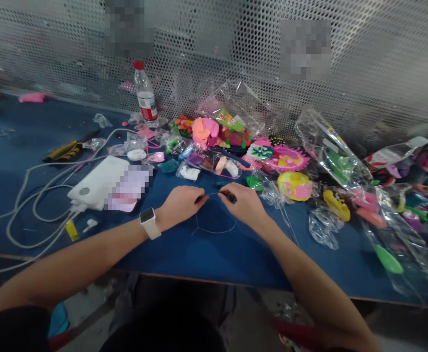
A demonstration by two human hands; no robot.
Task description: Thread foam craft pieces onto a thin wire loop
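A thin pale string [216, 231] hangs in a loop over the blue table [199, 256], a short span of it stretched between my two hands. My left hand [184, 204], with a white watch [150, 223] at the wrist, pinches one side of the string. On the other side my right hand [243, 204] pinches it too, fingertips close together. The hands are a small gap apart, just above the table. Just beyond my right hand lies a green clay piece [254, 183].
At the left are a white power bank [98, 183] with cables, a phone [131, 188], an earbud [90, 225] and yellow-black pliers [65, 151]. A bottle [147, 98] stands by the perforated metal panel. Colourful clay pieces and plastic bags [324, 227] spread behind and to the right.
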